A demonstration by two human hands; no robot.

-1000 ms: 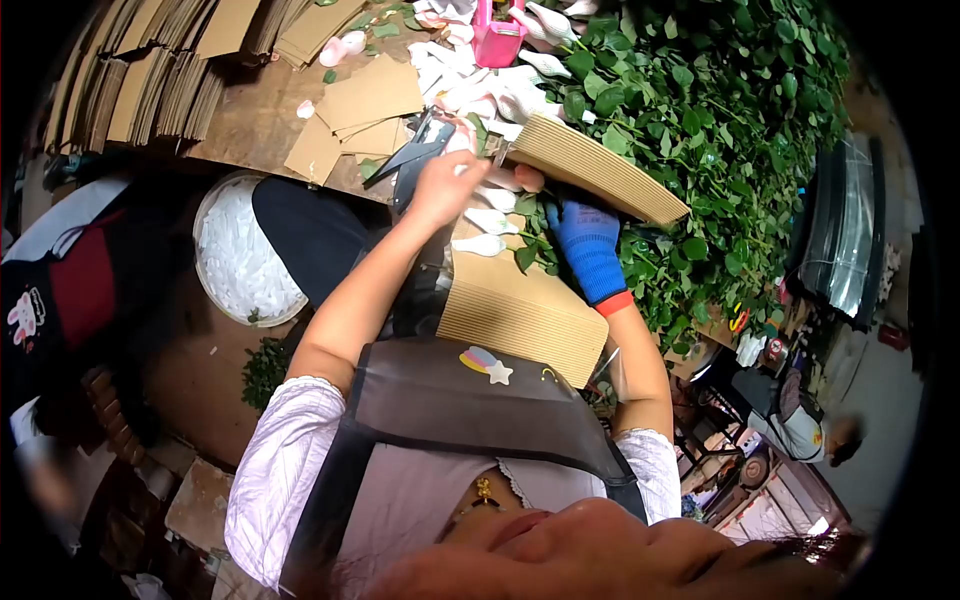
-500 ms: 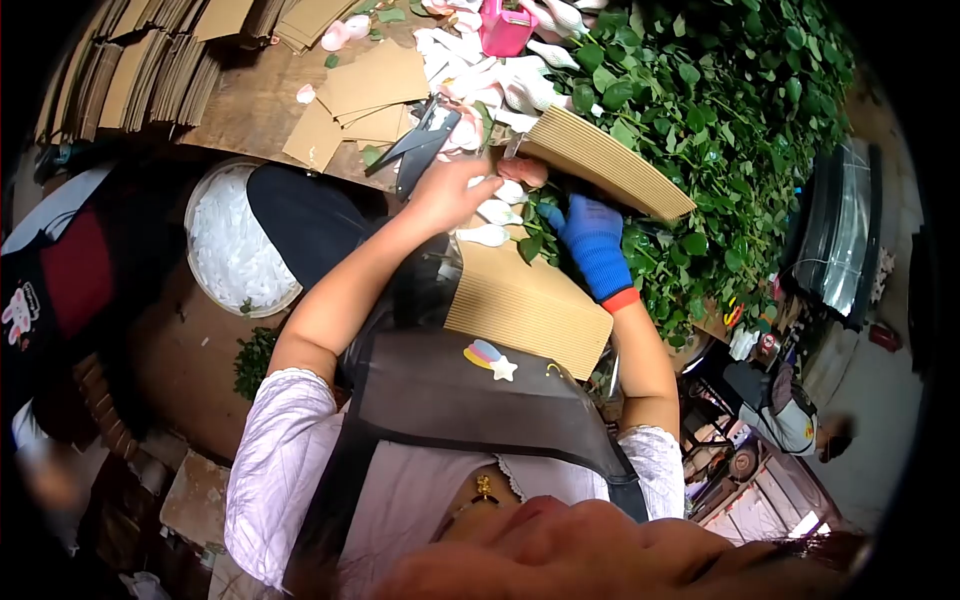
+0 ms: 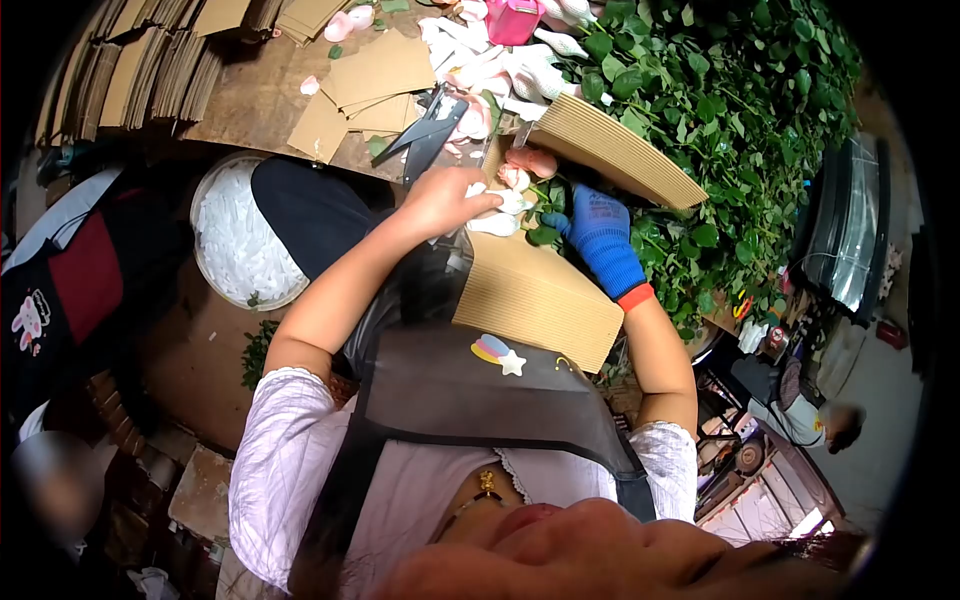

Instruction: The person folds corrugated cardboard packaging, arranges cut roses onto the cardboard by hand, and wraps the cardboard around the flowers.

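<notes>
My bare left hand (image 3: 448, 203) is closed at the edge of a row of white-netted rose heads (image 3: 495, 222), its thumb and fingertips pinching one. These heads lie on a corrugated cardboard wrap (image 3: 540, 305) in front of my chest. Just above them are peach-pink blooms (image 3: 530, 162) without visible netting. My right hand (image 3: 600, 222), in a blue glove with a red cuff, is beside leafy stems under the raised cardboard flap (image 3: 615, 150). Its thumb points left, while its other fingertips are hidden. Dark-handled scissors (image 3: 428, 135) lie open beyond my left hand.
A large heap of leafy stems (image 3: 740, 130) fills the right. Cardboard pieces (image 3: 380, 72), petals and a pink container (image 3: 513, 20) lie on the wooden table (image 3: 250, 105). A round tub of white pieces (image 3: 240, 235) stands left. Other people are at the left and right edges.
My left hand has drawn back from the flap toward the lower netted heads, exposing the peach-pink blooms. The gloved hand stays by the flap with a small shift right.
</notes>
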